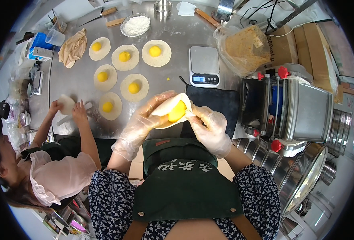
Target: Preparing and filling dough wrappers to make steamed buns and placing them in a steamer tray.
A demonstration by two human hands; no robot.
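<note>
My left hand (pixel 143 120), in a clear plastic glove, cups a round dough wrapper (pixel 166 109) from below and the left side. A ball of yellow filling (pixel 177 112) sits inside, partly covered by the folded dough. My right hand (pixel 209 127), gloved the same way, pinches the wrapper's right edge between thumb and fingers. Both hands are raised above the front edge of the steel table (pixel 169 52). Several flat dough rounds (pixel 156 60), each with a yellow ball in its middle, lie on the table beyond my left hand.
A digital scale (pixel 204 66) stands on the table beyond my hands, by a dark cloth (pixel 217 105). A glass bowl of flour (pixel 135 25) is at the back. At the right are a plastic bag of brown filling (pixel 247 50) and a steel machine (pixel 305 112). To my left, a co-worker handles a dough round (pixel 66 105).
</note>
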